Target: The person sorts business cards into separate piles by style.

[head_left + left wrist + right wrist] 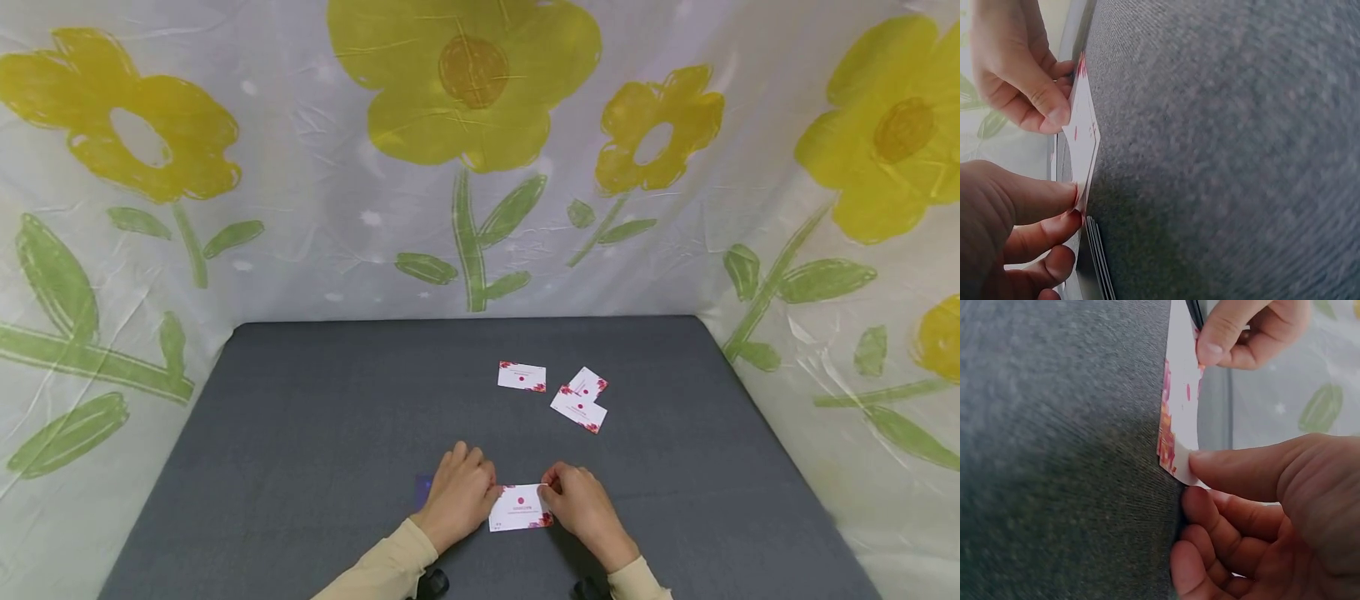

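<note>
A white card (pixel 519 510) with red and pink floral corners lies low over the dark table, between both hands. My left hand (pixel 459 493) pinches its left edge between thumb and finger. At the right edge, my right hand (pixel 588 507) pinches the card's upper corner, and in the right wrist view the card (pixel 1183 406) bends up slightly there. A second edge shows beneath it, so more than one card may be layered. Partly hidden behind my left hand is a blue-purple item (pixel 423 487). The left wrist view shows a thin stack of cards (pixel 1100 259) under that hand.
Farther back on the grey table (pixel 337 400) lies a single similar card (pixel 522 377). To its right, two more cards (pixel 579 408) overlap. A pale curtain (pixel 300 208) printed with yellow flowers rises behind the table and along its sides.
</note>
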